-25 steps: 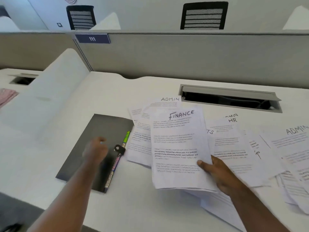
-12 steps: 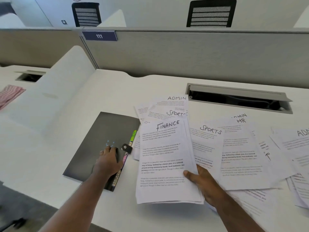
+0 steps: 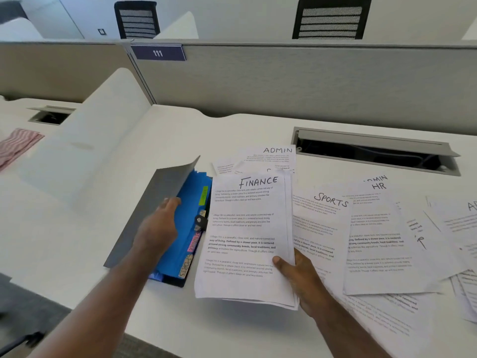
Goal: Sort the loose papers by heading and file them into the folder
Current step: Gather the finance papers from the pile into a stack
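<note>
**Two hands, one folder: cover up, FINANCE stack waiting**

Two hands split the work around the folder (image 3: 165, 220). The left hand (image 3: 158, 228) curls its fingers over the edge of the grey cover (image 3: 154, 197) and holds it tilted up, probably to bare the blue dividers (image 3: 189, 210) and their coloured side tabs, one pink, one reading SPORTS. The right hand (image 3: 296, 275) pinches the FINANCE stack (image 3: 245, 239) at its lower right corner, thumb on top, holding it just right of the folder so the heading stays readable while the matching tab is found. The stack is several white printed sheets, handwritten heading on top, edges slightly fanned. Further right of the folder, the loose papers (image 3: 374, 236) lie overlapped on the desk (image 3: 206, 130), headed SPORTS, HR and ADMIN; another ADMIN sheet (image 3: 271, 156) lies just behind the stack.
</note>
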A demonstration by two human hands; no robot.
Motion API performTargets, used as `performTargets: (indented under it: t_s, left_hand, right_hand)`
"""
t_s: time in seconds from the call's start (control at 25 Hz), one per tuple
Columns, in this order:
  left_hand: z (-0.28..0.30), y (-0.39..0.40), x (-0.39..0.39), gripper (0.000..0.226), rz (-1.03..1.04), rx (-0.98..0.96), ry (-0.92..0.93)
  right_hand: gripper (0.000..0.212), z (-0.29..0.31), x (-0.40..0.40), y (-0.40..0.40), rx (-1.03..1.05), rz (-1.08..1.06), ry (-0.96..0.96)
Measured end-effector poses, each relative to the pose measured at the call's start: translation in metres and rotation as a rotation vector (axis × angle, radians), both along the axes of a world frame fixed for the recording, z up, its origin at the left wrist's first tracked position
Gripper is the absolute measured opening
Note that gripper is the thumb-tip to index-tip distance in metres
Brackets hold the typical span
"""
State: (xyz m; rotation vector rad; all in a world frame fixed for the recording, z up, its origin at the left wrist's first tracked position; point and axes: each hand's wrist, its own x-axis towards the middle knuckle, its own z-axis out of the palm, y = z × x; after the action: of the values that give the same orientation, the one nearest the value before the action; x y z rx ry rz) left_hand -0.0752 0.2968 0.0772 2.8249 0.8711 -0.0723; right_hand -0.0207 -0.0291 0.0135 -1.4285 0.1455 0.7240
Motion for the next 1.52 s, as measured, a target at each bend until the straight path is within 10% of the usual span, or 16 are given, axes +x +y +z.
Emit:
performTargets:
  t_s: [0.56, 0.8, 1.0, 1.2, 1.52]
  left_hand:
    - [0.021, 0.008, -0.016, 0.066, -0.001, 0.204, 0.023]
    - [0.019, 0.013, -0.013, 0.035, 0.019, 0.213, 0.063]
    - [0.015, 0.006, -0.011, 0.087, 0.035, 0.300, 0.173]
    - [0.011, 0.003, -0.014, 0.053, 0.005, 0.273, 0.109]
    - [0.011, 0.020, -0.017, 0.077, 0.010, 0.045, -0.019]
  right_hand:
    - [0.021, 0.008, -0.002, 0.010, -0.001, 0.029, -0.051]
    - [0.020, 0.011, -0.003, 0.011, -0.015, 0.022, -0.031]
    - [0.020, 0.016, -0.001, 0.012, -0.007, 0.028, -0.015]
    - [0.021, 0.022, 0.001, 0.012, 0.012, 0.046, 0.009]
    - [0.021, 0.041, 0.013, 0.034, 0.045, 0.193, 0.002]
